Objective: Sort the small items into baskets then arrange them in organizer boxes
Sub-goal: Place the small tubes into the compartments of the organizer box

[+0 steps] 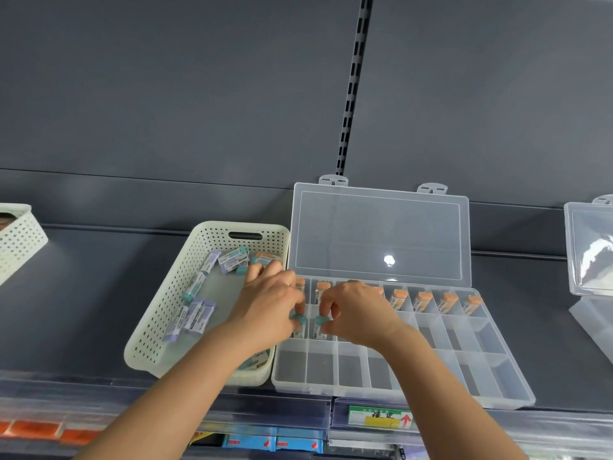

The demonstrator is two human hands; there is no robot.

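While both hands meet over a clear plastic box point(464, 386) on a dark grey shelf point(83, 293), the left hand point(272, 303) pinches a teal-capped item point(296, 317) between thumb and fingertips, and the right hand point(358, 313) pinches a second teal-capped item point(321, 321) the same way. The two sit side by side at the two leftmost cells of the box's middle row. Fingers hide most of each body, so whether either touches the cell floor cannot be told. The box is a shallow rectangle split by thin walls into three rows of cells. Its translucent lid point(381, 227) stands open behind, with two latch tabs on top and a spot of glare. Orange-capped items point(423, 300) lean one to a cell along the back row, and the right hand covers part of that row. Just beside the box on the left stands a cream basket point(159, 327), with rounded corners, walls pierced by rows of small holes and a slot handle. Loose purple and teal items point(195, 317) lie inside, their barcode print too small to read. The left forearm covers the basket's near right corner. A second perforated basket point(20, 240) is cut off at the left edge and another clear box point(590, 247) at the right. Below the shelf, a green and yellow tag point(381, 418) bears a red arrow and blurred characters.
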